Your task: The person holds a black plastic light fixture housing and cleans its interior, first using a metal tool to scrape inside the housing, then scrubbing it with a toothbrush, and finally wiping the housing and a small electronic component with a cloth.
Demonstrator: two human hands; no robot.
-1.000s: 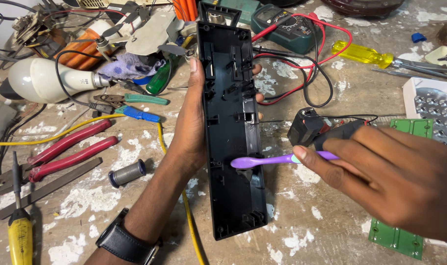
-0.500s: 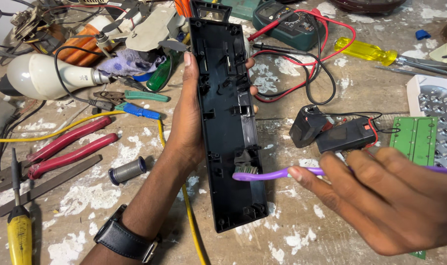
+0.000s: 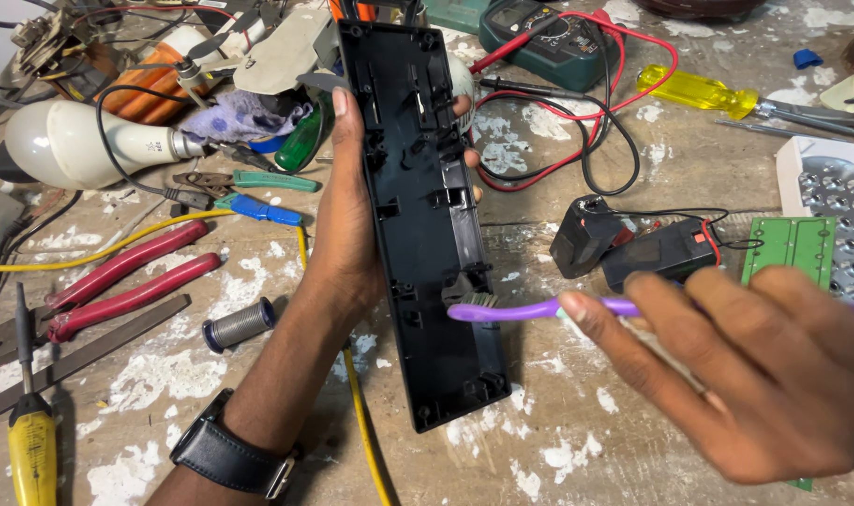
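Black plastic fills the middle of our view: the long casing (image 3: 425,215) stands on edge over the table (image 3: 558,450), inner side toward us, its far end near the multimeter (image 3: 539,33). Since a second ago we have drawn the purple toothbrush (image 3: 539,307) down the casing, from about its middle to the lower third, and the bristles now press against a clip near the casing's right edge; the casing itself has barely shifted. We judge from this that the brushing is working its way toward the near end, with the last stretch not yet covered.

Our left hand (image 3: 347,234) wraps the casing from behind its left edge, thumb along the front and fingertips showing past the right edge, a firm clasp. Our right hand (image 3: 755,375), to the right of the casing, pinches the toothbrush handle between thumb and curled fingers.

Right of the casing lie two small black blocks (image 3: 633,248) with wires and a green board (image 3: 793,248); left of it lie red pliers (image 3: 118,276) and a white bulb (image 3: 80,141).
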